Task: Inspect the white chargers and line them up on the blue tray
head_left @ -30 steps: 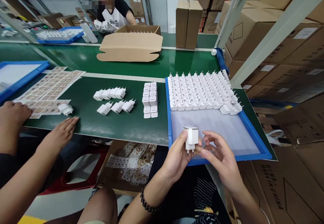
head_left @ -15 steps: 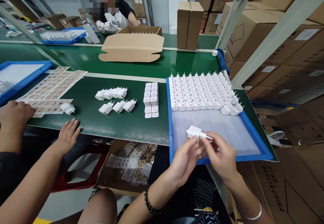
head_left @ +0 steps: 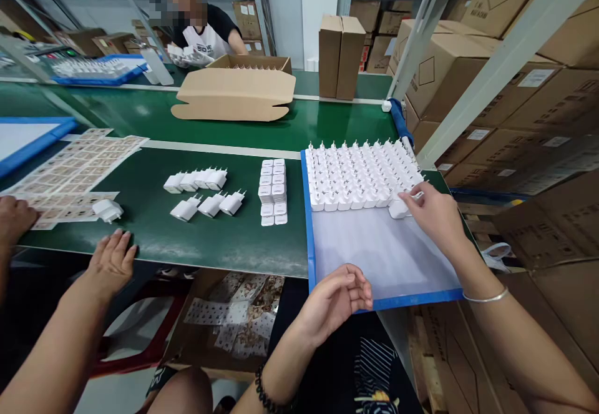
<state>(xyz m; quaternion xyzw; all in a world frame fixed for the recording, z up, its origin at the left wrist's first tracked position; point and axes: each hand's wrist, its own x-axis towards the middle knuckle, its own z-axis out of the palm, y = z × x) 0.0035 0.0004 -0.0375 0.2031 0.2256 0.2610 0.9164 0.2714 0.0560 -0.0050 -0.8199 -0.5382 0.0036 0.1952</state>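
Head view — blocky white plug; right hand: grip pinching it — left hand: grip loosely open.

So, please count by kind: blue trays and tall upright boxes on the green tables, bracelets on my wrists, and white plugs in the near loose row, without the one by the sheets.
Blue trays: 3
Tall upright boxes: 2
Bracelets: 2
White plugs: 3
Total: 10
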